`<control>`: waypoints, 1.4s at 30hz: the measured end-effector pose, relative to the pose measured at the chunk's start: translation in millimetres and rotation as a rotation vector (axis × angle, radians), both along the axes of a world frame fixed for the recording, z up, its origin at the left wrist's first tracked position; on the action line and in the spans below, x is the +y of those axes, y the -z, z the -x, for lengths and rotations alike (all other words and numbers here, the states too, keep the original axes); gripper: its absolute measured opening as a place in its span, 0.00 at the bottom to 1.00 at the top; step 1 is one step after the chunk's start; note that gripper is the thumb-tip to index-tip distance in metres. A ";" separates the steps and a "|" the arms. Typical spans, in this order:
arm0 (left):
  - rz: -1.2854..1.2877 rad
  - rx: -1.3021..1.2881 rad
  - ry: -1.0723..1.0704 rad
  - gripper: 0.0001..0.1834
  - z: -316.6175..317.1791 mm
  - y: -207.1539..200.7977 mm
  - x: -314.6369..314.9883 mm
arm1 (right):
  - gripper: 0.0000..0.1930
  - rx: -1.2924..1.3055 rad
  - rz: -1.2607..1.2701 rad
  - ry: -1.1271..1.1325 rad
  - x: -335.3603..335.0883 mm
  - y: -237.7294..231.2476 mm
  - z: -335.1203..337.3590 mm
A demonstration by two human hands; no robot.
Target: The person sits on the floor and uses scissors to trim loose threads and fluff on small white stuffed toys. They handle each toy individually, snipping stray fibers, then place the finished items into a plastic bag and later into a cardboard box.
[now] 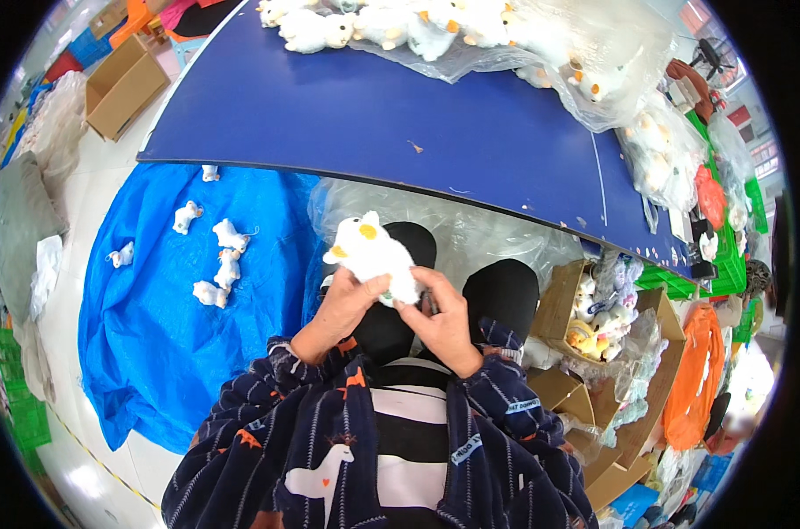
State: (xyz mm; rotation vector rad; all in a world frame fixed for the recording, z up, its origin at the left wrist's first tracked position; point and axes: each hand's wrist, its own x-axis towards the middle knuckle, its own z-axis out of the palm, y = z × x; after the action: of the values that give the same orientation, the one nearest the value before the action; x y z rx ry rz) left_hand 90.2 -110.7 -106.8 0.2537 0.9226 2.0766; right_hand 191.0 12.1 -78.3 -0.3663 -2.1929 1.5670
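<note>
Holding one plush toy (pixel 378 263), grip of two hands (pixel 345 310) (pixel 444 324), six toys (pixel 231 235) on blue sheet (pixel 144 353)

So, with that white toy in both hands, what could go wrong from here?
The left hand and right hand hold the white plush toy away from the blue table, so a slip might drop it to the floor. Small plush toys lie loose on the blue sheet; a tug could shift them. The right sleeve looks close to cardboard boxes, which an elbow might bump.
</note>
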 end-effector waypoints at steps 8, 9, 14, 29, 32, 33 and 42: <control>0.771 0.669 0.058 0.33 62.6 -38.4 -89.2 | 0.14 -0.086 0.087 -0.112 17.3 -21.2 -4.9; 1.190 1.221 -0.111 0.36 70.4 -36.0 -115.9 | 0.14 -0.057 0.191 -0.049 25.2 -23.8 -9.2; 0.707 1.152 -0.609 0.13 32.9 -151.9 -128.9 | 0.13 0.222 0.489 0.209 55.1 -48.1 -18.5; -0.474 1.611 0.380 0.16 18.7 -230.1 -80.1 | 0.13 0.126 0.625 0.142 37.1 -41.6 -22.1; -0.536 1.589 0.414 0.16 30.2 -222.2 -75.5 | 0.13 0.117 0.632 0.212 40.0 -34.8 -26.6; -0.537 1.595 0.418 0.16 27.7 -222.6 -78.0 | 0.13 0.123 0.649 0.215 40.1 -34.1 -26.9; -0.513 1.613 0.401 0.17 14.1 -230.9 -78.6 | 0.09 0.139 0.805 0.259 41.4 -26.3 -22.9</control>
State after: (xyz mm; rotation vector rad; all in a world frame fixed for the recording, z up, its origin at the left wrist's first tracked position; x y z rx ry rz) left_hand 76.1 -189.4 124.1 2.3498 0.9492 1.3690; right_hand 213.9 53.5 -52.1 -0.7094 -1.2615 2.1715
